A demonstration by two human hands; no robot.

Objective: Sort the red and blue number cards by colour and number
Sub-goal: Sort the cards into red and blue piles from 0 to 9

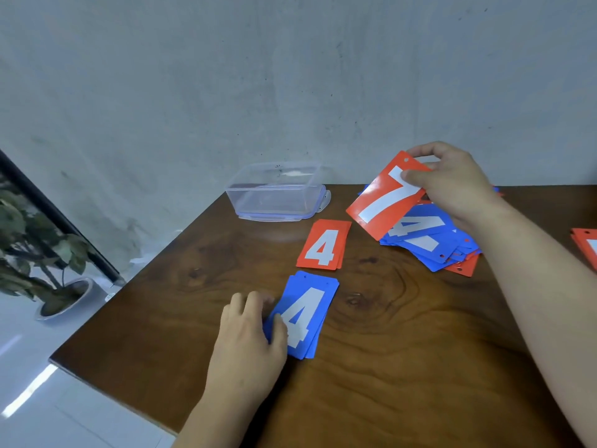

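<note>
In the right grip [458, 185], upper right of the frame, the red 7 [384, 202] is being pinched by its top end, long axis slanting down-left over the mixed pile [429, 240]. The red 4s [323, 245] are lying left of it on the tabletop [403, 367]; the blue 4s [307, 315], lower centre, are being held by the left grip [248, 337]. A red pile [586, 247], number hidden, is lying at the right edge, nearest the right grip.

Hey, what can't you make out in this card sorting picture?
Head view:
Red cards at right edge: number cut off by the frame.
Mixed pile: lower cards' numbers hidden under upper cards, the red 7 and the right hand.
Blue 4 stack: near corner covered by the left hand.
</note>
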